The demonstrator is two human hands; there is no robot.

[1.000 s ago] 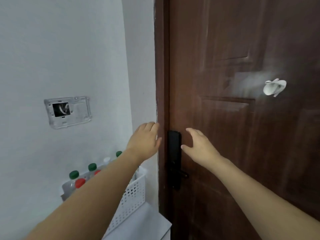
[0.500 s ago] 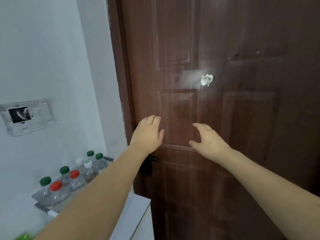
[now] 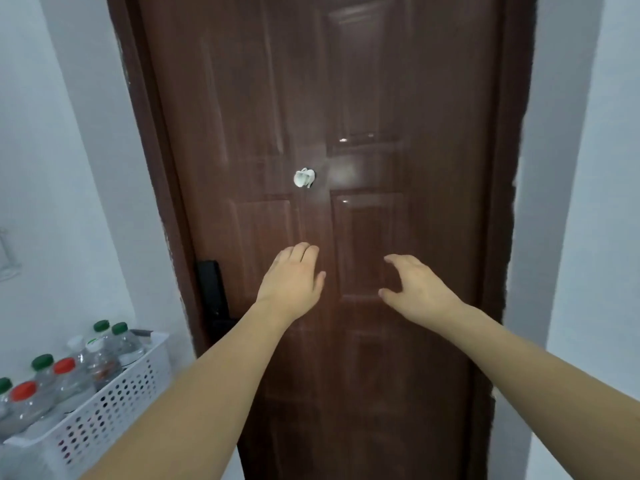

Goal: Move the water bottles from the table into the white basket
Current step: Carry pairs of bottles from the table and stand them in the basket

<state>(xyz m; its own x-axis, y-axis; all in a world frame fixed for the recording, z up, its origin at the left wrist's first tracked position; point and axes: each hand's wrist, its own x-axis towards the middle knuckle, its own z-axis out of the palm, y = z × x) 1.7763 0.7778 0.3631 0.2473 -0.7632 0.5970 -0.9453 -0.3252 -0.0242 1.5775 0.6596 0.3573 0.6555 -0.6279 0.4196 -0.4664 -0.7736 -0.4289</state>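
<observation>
Compared with a moment ago, the view has swung rightward: the door point(image 3: 346, 168) now fills the middle, both of its frame edges show, and the white basket point(image 3: 104, 410) sits lower left. Left hand point(image 3: 294, 282) and right hand point(image 3: 419, 289) are raised before the door's lower panels, fingers spread and relaxed, each grip apart and holding nothing. Open room lies between the two hands. Left of the left hand, a black lock plate point(image 3: 212, 289) is mounted at the door edge. Above both hands, a small white hook point(image 3: 304, 177) sits on the door. Water bottles point(image 3: 65, 379) with green, red and white caps stand upright inside the basket, well below and left of the left hand, against the white wall point(image 3: 52, 168).
</observation>
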